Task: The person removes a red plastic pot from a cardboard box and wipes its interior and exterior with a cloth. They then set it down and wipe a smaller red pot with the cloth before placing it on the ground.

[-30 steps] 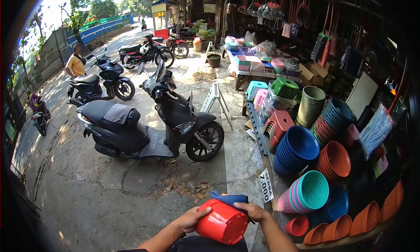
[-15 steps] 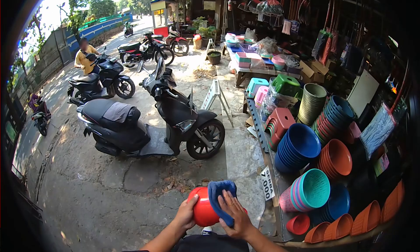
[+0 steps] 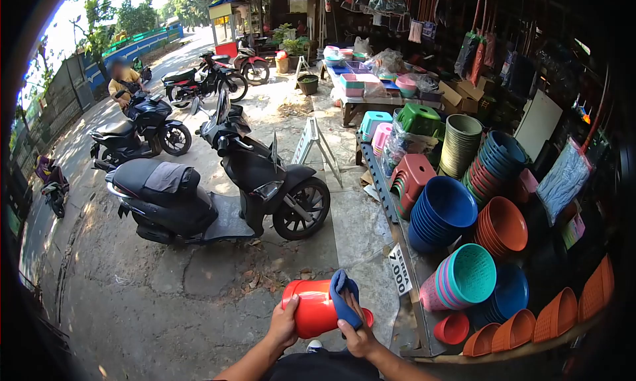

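A glossy red plastic container (image 3: 311,308) lies sideways in front of my body at the bottom centre. My left hand (image 3: 285,323) grips its left end, with the thumb on the near side. A dark blue cloth (image 3: 344,300) is draped over the container's right part. Pinched round that cloth is my right hand (image 3: 358,331), its thumb in front and its other fingers partly hidden behind the cloth. A small red piece shows just right of my right hand.
A parked black scooter (image 3: 218,189) stands ahead. On the right, a rack edge (image 3: 397,248) borders stacked blue buckets (image 3: 440,215), teal baskets (image 3: 474,275), orange baskets (image 3: 513,331) and a red bowl (image 3: 452,329). A person (image 3: 124,83) is beside another scooter, far left.
The container has turned so more of its side shows. My right hand has gone from spread flat on the cloth to gripping it near the right end. The view has shifted slightly.
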`<action>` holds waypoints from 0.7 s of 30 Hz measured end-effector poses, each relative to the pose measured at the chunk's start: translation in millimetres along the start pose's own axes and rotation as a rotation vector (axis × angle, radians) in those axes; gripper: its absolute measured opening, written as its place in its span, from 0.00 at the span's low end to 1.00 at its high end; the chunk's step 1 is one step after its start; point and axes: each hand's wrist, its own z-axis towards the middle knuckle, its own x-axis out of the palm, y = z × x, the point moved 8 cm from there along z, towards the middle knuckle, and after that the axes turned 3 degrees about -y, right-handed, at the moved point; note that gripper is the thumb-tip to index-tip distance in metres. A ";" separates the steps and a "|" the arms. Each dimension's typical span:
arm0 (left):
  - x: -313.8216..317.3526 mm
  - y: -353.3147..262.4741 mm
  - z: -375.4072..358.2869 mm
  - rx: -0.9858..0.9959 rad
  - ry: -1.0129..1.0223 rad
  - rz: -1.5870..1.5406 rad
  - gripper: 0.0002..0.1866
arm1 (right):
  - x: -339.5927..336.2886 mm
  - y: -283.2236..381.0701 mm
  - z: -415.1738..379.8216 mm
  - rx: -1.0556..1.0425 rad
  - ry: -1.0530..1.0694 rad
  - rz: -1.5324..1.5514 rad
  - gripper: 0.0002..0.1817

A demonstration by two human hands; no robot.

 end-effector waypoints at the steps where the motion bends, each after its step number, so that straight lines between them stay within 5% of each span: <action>1: -3.5 -0.7 2.1 0.027 -0.019 -0.005 0.21 | 4.0 0.1 -5.8 -0.008 0.034 0.059 0.35; 9: 3.9 -9.7 4.8 0.116 -0.068 -0.098 0.19 | -0.6 9.7 -35.9 0.033 0.001 0.296 0.32; 11: -6.1 -17.2 15.0 0.299 -0.116 0.033 0.22 | 11.6 -19.6 -63.5 0.404 0.064 0.568 0.28; 13: -14.8 -17.1 21.7 0.352 -0.209 0.081 0.18 | 7.4 -28.0 -72.2 0.484 -0.006 0.654 0.26; 15: -8.3 -27.0 21.8 0.498 -0.217 0.545 0.19 | 4.5 -37.3 -75.9 0.563 -0.075 0.739 0.25; 17: 7.7 -35.2 11.6 0.569 -0.202 0.663 0.17 | -13.8 -42.3 -69.9 0.569 -0.308 0.741 0.24; 21: 65.2 -29.8 -10.1 0.790 0.157 1.287 0.09 | -57.7 -7.5 -35.0 0.246 -0.448 0.247 0.26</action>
